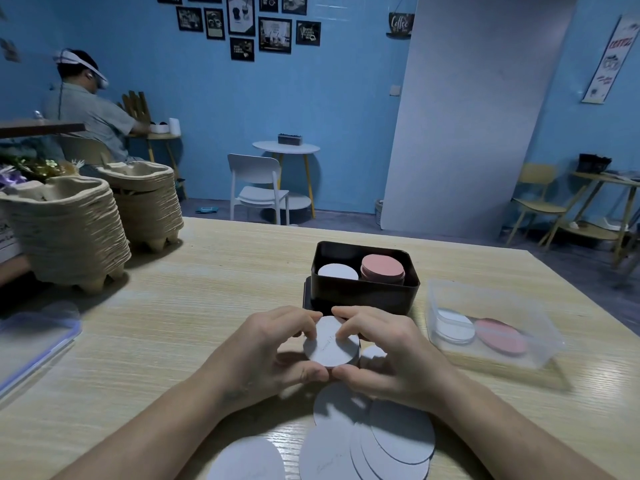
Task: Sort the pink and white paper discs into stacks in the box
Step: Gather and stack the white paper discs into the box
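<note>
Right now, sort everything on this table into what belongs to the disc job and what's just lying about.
Job: black box; white stack and pink stack inside it; white discs held between left grip and right grip; loose white discs on the table; possibly the clear tub of discs.
Lying about: paper tray stacks, plastic lid, flowers.

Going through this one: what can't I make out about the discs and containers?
Head view:
Count of held white discs: hidden by left hand and right hand.
Height of white stack in black box: hidden by front wall.
Some loose discs on table: cut off by bottom edge.
Contents of clear tub: blurred by plastic.
</note>
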Demonstrator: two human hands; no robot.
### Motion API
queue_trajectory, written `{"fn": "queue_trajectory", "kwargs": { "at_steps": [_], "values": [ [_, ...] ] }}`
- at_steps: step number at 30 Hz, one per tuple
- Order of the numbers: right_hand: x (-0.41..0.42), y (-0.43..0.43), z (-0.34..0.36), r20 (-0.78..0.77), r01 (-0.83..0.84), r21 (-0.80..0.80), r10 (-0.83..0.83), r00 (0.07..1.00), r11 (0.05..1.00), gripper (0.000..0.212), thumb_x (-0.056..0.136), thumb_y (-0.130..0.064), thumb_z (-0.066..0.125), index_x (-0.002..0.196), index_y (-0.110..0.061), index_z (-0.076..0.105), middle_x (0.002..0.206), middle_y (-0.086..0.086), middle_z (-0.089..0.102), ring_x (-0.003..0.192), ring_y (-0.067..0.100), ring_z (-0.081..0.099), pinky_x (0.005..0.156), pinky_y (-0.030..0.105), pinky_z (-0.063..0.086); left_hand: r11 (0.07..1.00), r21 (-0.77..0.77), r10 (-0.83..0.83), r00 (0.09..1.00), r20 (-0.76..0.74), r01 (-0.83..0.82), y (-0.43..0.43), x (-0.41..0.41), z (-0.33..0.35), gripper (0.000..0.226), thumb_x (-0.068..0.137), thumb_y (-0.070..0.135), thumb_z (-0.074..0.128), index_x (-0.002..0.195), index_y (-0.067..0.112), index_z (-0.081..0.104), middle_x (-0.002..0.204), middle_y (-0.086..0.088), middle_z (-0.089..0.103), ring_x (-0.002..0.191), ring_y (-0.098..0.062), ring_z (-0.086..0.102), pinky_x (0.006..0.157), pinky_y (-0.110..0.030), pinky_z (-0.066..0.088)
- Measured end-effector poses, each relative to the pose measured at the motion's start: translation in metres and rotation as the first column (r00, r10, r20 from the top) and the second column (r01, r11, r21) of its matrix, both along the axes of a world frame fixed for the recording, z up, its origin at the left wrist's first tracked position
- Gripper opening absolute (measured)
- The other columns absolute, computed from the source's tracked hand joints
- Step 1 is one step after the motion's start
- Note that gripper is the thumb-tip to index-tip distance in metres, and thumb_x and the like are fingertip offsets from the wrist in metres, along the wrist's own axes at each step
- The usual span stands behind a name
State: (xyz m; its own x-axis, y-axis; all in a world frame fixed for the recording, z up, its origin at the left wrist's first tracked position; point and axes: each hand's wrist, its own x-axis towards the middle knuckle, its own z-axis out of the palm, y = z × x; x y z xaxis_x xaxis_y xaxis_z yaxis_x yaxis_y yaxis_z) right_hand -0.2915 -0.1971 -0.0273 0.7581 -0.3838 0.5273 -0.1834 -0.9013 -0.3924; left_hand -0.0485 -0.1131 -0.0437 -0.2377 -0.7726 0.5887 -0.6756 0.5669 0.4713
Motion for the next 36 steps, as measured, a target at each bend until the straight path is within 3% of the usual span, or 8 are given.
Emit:
{"fn": "queue_trajectory", "kwargs": {
  "at_steps": [5,15,19,22,25,33,36],
  "values": [
    [0.000,-0.001,-0.001,-0.004,-0.007,0.013,0.007,1.000,1.000,0.032,0.085,-0.044,0.082,0.102,-0.021,0.068,0.139,0.008,0.065,0.140,0.000,0.050,0.102,0.016,0.046,0.999,0.008,-0.036,0.999,-0.008,0.036,-0.001,-0.001,0.001,0.035,0.082,0.047,0.087,0.095,0.021,0.067,0.121,0.007,0.073,0.125,0.000,0.062,0.092,-0.033,0.058],
    [0.001,-0.003,-0.002,0.014,-0.026,-0.024,0.026,1.000,0.999,0.039,0.079,-0.050,0.084,0.096,-0.019,0.069,0.135,0.006,0.068,0.121,-0.003,0.059,0.098,0.008,0.044,1.000,0.017,-0.015,0.997,0.070,0.014,-0.002,-0.002,-0.001,0.029,0.079,0.049,0.086,0.091,0.031,0.068,0.129,0.018,0.065,0.121,0.001,0.061,0.092,-0.024,0.054],
    [0.001,-0.004,-0.002,-0.032,-0.031,-0.046,0.030,0.999,0.998,0.038,0.080,-0.049,0.085,0.098,-0.020,0.068,0.137,0.006,0.066,0.123,-0.003,0.057,0.100,0.008,0.042,1.000,0.019,0.004,0.991,0.134,-0.006,0.000,-0.003,0.002,0.029,0.081,0.049,0.084,0.093,0.030,0.066,0.131,0.015,0.063,0.120,-0.003,0.060,0.091,-0.027,0.054],
    [0.000,-0.003,0.000,-0.077,-0.042,-0.063,0.037,0.996,0.997,0.034,0.084,-0.046,0.084,0.099,-0.022,0.066,0.140,0.003,0.063,0.131,0.004,0.058,0.101,0.012,0.044,1.000,-0.001,0.008,0.987,0.160,-0.008,0.002,-0.005,0.004,0.030,0.083,0.049,0.082,0.094,0.026,0.065,0.129,0.013,0.062,0.118,-0.006,0.061,0.088,-0.028,0.055],
    [0.002,-0.001,0.000,-0.089,-0.040,-0.103,0.031,0.996,0.994,0.029,0.085,-0.042,0.082,0.098,-0.023,0.066,0.139,0.001,0.063,0.126,0.009,0.061,0.099,0.015,0.047,1.000,0.000,0.010,0.982,0.188,-0.010,0.003,-0.006,0.005,0.031,0.085,0.049,0.080,0.096,0.026,0.064,0.129,0.012,0.061,0.116,-0.009,0.061,0.087,-0.030,0.055],
    [0.001,0.003,0.001,-0.137,-0.053,-0.128,0.035,0.990,0.990,0.026,0.087,-0.043,0.078,0.095,-0.023,0.064,0.136,-0.003,0.062,0.116,0.010,0.062,0.090,0.026,0.054,0.994,0.094,0.026,0.974,0.225,-0.049,0.013,0.001,0.011,0.040,0.089,0.059,0.072,0.117,0.033,0.062,0.136,0.018,0.056,0.121,-0.005,0.059,0.091,-0.035,0.055],
    [-0.002,0.004,0.002,-0.132,-0.033,-0.111,0.018,0.991,0.993,0.029,0.086,-0.044,0.077,0.101,-0.023,0.065,0.136,-0.004,0.062,0.119,0.010,0.062,0.091,0.030,0.054,0.988,0.142,0.031,0.976,0.217,-0.063,0.023,0.003,0.014,0.036,0.093,0.051,0.070,0.121,0.031,0.062,0.131,0.017,0.060,0.118,-0.005,0.060,0.090,-0.037,0.055]
  ]
}}
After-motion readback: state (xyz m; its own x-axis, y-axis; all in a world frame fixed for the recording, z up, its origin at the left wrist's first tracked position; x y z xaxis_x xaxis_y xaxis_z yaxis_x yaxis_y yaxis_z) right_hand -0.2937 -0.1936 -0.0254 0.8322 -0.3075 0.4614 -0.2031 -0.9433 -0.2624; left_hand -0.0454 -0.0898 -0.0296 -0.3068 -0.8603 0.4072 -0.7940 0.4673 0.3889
